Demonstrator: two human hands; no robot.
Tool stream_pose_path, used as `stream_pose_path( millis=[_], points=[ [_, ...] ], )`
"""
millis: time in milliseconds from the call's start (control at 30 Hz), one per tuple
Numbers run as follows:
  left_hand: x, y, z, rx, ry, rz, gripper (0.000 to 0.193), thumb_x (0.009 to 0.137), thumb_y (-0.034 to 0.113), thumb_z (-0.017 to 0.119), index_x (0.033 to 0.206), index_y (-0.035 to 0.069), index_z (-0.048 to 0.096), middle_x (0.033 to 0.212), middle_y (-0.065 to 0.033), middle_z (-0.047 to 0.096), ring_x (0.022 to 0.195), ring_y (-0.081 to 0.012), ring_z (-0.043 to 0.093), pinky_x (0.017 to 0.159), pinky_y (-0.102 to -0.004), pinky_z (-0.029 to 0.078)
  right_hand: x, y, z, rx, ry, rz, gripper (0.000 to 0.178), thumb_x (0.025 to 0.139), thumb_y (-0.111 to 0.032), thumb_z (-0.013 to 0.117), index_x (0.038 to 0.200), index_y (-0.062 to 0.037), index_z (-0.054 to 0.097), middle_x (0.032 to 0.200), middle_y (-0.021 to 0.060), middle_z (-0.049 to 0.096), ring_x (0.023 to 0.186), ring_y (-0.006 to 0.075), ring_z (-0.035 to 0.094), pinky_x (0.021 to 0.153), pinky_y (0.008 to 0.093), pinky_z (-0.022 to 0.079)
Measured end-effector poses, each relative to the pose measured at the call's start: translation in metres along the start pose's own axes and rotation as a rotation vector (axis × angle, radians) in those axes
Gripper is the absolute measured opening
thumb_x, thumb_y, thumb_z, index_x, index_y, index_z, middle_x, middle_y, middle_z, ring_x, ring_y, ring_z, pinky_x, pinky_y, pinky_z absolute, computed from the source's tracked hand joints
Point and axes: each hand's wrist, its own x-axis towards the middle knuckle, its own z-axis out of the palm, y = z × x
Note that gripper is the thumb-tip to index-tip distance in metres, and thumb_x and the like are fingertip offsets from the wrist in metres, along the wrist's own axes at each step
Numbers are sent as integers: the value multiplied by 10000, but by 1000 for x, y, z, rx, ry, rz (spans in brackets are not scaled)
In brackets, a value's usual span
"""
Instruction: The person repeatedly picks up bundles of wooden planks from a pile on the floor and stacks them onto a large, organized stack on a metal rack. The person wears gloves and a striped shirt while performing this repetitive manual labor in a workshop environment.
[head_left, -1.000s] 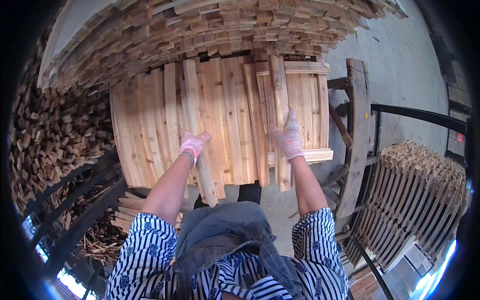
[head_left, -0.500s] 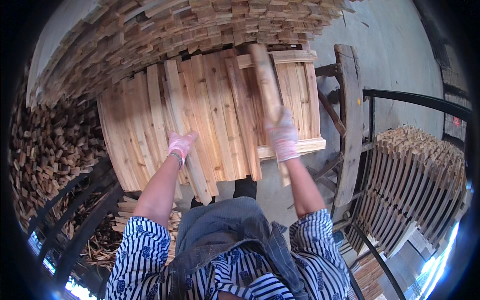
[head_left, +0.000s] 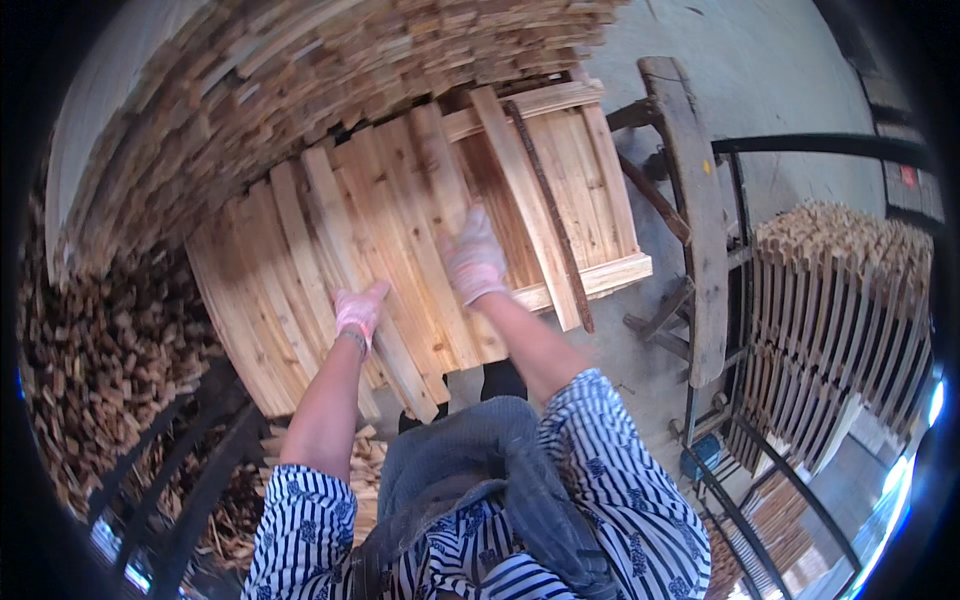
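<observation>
In the head view, the left hand (head_left: 358,310) rests, thumb spread wide, on one slat (head_left: 402,372); whether the blurred right hand (head_left: 475,255) grips the slat beneath, I can't tell. Grey floor (head_left: 625,360) shows between the stack's right edge (head_left: 622,195) and a trestle (head_left: 692,210).

We held our left hand (head_left: 358,314) with its thumb spread to the right. Our right hand (head_left: 474,260), blurred, reached farther forward, forearm (head_left: 533,345) angled inward.

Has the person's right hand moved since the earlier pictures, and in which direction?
Yes: the right hand has moved left, farther from the weathered wooden beam at the right.
</observation>
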Motion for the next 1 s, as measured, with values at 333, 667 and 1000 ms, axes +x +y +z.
stream_pose_path(
  millis=[333,667,1000],
  points=[
    [-3,3,1,-28,34,33,977,761,334,765,1405,-129,194,1442,-274,371,1318,-329,419,1098,-358,325,10,37,-47,-13,199,-111,715,829,-298,596,1422,-9,317,1330,225,498,1145,378,551,974,437,452],
    [0,-2,1,5,84,15,1083,771,331,754,1470,-86,39,1473,-243,333,1320,-301,413,1099,-381,329,28,56,-53,-320,297,-161,615,780,-212,655,1322,-73,401,1154,150,512,1029,326,556,818,461,484],
    [-20,14,2,49,83,39,1041,765,369,757,1462,-84,130,1479,-253,330,1349,-325,382,1111,-358,315,17,40,-45,44,-111,-143,470,933,-296,475,1355,-97,419,1259,241,509,1073,414,559,932,478,452]
  ],
)
